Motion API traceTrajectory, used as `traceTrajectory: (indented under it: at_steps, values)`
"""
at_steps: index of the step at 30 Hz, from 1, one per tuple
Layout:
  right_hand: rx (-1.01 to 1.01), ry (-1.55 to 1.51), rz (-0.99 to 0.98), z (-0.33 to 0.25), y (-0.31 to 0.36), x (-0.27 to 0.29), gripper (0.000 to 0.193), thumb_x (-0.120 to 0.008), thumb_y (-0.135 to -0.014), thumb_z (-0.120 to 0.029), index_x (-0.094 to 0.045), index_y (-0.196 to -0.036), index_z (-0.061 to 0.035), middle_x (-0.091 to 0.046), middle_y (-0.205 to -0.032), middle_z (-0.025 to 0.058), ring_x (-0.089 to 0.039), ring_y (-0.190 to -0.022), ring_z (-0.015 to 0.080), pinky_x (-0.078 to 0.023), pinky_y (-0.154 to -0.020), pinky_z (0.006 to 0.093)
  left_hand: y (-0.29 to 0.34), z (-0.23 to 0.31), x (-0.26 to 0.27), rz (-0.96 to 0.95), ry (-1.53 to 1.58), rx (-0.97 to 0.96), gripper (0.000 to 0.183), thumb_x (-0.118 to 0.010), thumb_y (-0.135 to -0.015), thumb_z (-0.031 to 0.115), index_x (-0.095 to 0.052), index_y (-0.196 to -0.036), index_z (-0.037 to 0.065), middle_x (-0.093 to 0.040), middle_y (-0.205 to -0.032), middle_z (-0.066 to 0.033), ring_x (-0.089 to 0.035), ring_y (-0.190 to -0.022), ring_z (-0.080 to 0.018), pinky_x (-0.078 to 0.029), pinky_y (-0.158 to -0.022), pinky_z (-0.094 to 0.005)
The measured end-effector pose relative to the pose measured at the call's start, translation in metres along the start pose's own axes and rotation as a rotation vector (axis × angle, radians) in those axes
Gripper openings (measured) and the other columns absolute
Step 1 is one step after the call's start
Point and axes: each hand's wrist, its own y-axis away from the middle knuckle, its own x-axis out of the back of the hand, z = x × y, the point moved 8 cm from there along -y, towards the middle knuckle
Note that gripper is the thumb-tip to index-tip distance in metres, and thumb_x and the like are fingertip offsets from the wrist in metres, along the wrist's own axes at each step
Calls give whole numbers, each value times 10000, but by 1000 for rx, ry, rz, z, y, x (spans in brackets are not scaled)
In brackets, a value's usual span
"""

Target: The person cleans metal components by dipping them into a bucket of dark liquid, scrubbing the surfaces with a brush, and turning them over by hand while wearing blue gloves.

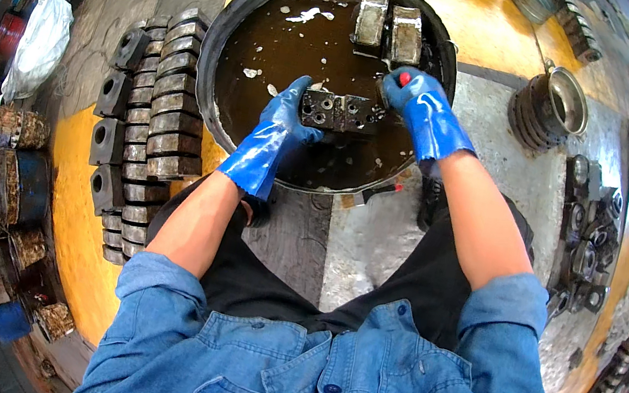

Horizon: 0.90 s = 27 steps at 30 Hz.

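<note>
Dark metal, the block (331, 112) was gripped by the left hand (287, 112); a red handle (405, 79), right of it, by the right hand (418, 99). If gloves (255, 159) were slick, either could have been dropped.

A dark, oily-looking metal block (340, 113), its upper face dotted with round holes, lies crosswise in the left hand (285, 117) over a round black basin (212, 52) of brown liquid (274, 42). Gripped in the right hand (421, 104), a red-ended tool (405, 79) shows just that end, the rest hidden.
</note>
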Motion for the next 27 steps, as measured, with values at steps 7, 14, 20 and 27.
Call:
traceTrajectory:
  at_steps: [7,14,20,27]
  values:
    - [81,-110,-162,-26,15,-3,353,-694,-948,-444,-775,-1123,-148,-762,-1129,178,-733,-1036,391,-586,-924,461,6,3,1,13,47,28,1200,-1004,-603,126,-370,-1618,39,-627,-1472,-198,-626,-1342,-304,-499,-1159,-395]
    - [222,-220,-235,-86,51,38,287,-759,-932,-348,-793,-1162,-179,-792,-1100,130,-770,-965,298,-605,-902,392,4,-1,-1,37,65,2,1228,-1013,-586,114,-360,-1623,30,-628,-1468,-192,-624,-1338,-295,-493,-1161,-385]
    - [312,-164,-139,-78,48,47,284,-741,-945,-363,-789,-1162,-187,-790,-1078,130,-766,-962,328,-608,-892,412,-2,-6,-7,9,67,20,1249,-1022,-580,108,-351,-1631,35,-615,-1487,-183,-615,-1346,-279,-488,-1165,-379]
    - [397,44,-125,-95,60,59,225,-770,-929,-202,-802,-1141,-135,-791,-1086,136,-754,-1009,345,-610,-920,413,-2,-14,-6,47,86,5,1244,-1024,-583,93,-355,-1631,47,-621,-1488,-162,-628,-1330,-263,-508,-1144,-373]
